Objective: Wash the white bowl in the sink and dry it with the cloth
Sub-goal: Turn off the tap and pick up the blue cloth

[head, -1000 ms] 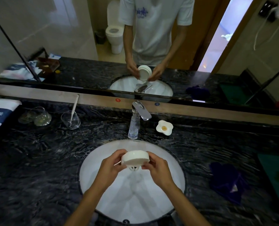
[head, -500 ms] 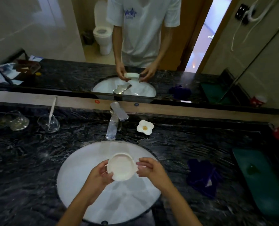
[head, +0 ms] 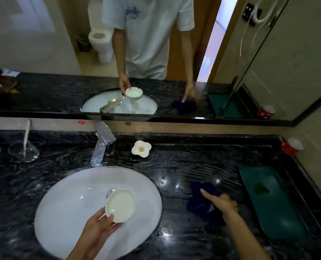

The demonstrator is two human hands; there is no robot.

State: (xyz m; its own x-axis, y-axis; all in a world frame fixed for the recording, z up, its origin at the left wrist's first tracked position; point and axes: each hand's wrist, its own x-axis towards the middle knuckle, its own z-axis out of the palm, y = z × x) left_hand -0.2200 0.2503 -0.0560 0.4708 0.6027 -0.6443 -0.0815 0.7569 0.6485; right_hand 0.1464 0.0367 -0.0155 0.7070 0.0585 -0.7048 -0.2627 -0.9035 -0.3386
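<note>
So the right hand [head: 223, 202] lets go of the white bowl [head: 120, 205] and lands fingers-out on the dark blue cloth [head: 201, 202], left hand [head: 97, 227] alone pinches the rim over the sink [head: 62, 212], so drying's next I guess.

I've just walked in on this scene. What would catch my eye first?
Probably the white bowl, which the left hand holds tilted over the pale sink. To its right, the right hand reaches onto a dark blue cloth on the black marble counter. The big mirror behind repeats everything.
</note>
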